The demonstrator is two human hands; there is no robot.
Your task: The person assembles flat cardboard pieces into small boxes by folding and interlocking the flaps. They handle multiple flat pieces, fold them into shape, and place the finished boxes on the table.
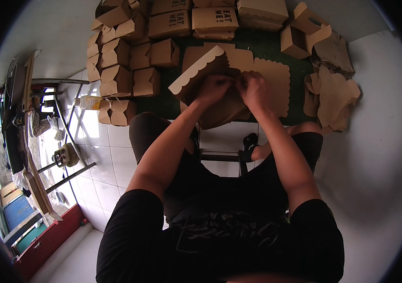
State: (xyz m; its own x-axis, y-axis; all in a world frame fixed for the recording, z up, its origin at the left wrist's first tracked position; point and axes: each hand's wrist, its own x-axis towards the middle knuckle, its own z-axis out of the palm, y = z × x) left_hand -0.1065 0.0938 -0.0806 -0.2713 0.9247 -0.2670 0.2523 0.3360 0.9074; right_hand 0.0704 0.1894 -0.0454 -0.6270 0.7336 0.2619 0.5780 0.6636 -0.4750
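A partly folded brown cardboard box [200, 74] with a scalloped edge stands tilted in front of my knees. My left hand [214, 88] is inside its raised side, fingers bent and closed on the card. Close beside it, my right hand [253, 88] pinches the box's right part near a corner. The fingertips of both hands nearly meet there; the exact fold between them is in shadow. Under and behind the box lie flat scalloped cardboard blanks [276, 85], spread on a dark green mat [252, 43].
Small folded boxes [116, 53] stand in rows at the left, with larger printed boxes [170, 24] at the back. An open box [300, 40] and stacked flat blanks [335, 96] are on the right. A bottle [87, 102] lies by a metal rack [71, 134] at the left.
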